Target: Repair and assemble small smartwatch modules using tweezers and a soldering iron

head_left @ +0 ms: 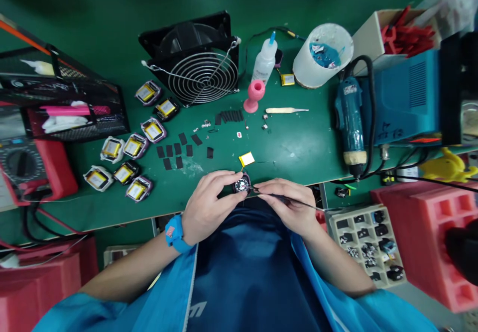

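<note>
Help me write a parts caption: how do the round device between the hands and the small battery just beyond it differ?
Shape: the round device has a circular face, while the battery is a flat rectangle.
Color: the device is mostly dark, the battery whitish with a yellow edge.
Support: the left hand holds the device; the battery lies on the green table.
Both sit near the table's front edge.

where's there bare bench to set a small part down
The green bench between the right hand, pale-handled tool and blue handheld tool looks mostly bare. It's crowded at left, with black pads and battery-fitted watch cases.
</note>
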`<action>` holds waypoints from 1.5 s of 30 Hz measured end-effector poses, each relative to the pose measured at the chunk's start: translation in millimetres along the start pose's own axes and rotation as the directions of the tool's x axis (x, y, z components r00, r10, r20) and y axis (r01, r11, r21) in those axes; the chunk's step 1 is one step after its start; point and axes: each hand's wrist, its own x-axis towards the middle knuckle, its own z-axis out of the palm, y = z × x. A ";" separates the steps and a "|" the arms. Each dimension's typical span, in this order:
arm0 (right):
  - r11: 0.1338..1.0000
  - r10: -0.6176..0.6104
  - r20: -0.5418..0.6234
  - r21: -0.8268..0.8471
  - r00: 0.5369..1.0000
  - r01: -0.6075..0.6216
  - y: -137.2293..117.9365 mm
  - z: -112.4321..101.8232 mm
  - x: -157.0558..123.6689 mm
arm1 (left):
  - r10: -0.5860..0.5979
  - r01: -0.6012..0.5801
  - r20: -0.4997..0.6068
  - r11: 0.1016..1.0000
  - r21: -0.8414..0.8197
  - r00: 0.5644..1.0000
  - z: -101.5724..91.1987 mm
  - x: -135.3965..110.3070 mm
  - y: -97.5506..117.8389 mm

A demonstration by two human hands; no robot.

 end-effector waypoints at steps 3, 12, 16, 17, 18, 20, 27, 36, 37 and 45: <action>0.997 0.049 -0.013 0.067 0.999 -0.048 0.1 1.7 -0.1 | -0.002 0.002 0.005 1.000 -0.002 1.000 0.6 0.3 -0.2; 0.929 0.330 -0.261 0.263 0.907 -0.262 5.2 -5.0 23.4 | -0.106 0.113 0.079 0.990 -0.082 0.991 -7.7 4.3 0.6; 0.921 0.352 -0.255 0.268 0.901 -0.284 16.8 0.3 56.2 | -0.198 0.207 0.095 0.973 -0.101 0.976 -21.9 21.2 -6.4; 0.921 0.348 -0.237 0.269 0.907 -0.283 19.5 3.3 64.3 | -0.214 0.222 0.099 0.971 -0.085 0.972 -23.9 26.8 -8.9; 0.922 0.341 -0.218 0.265 0.914 -0.281 21.7 6.7 71.5 | -0.228 0.235 0.106 0.970 -0.059 0.968 -24.9 32.6 -11.2; 0.932 0.321 -0.190 0.236 0.928 -0.274 24.7 13.9 82.4 | -0.247 0.248 0.125 0.969 0.010 0.961 -24.6 43.6 -15.1; 0.959 0.277 -0.241 0.133 0.930 -0.251 26.7 24.1 86.1 | -0.157 0.088 0.242 0.958 0.273 0.957 -20.4 63.5 -17.3; 0.751 0.230 -0.024 -0.632 0.973 -0.193 15.1 -41.5 70.3 | -0.198 0.197 -0.001 0.977 0.083 0.980 -17.9 25.5 -7.8; 0.625 0.255 0.010 -0.765 0.967 -0.157 13.3 -49.1 68.9 | -0.206 0.207 -0.023 0.977 0.061 0.978 -16.8 19.1 -6.2; 0.572 -0.076 0.097 -0.811 0.992 0.123 -5.1 -49.5 42.8 | -0.196 0.191 0.036 0.976 0.107 0.980 -8.2 -1.6 5.9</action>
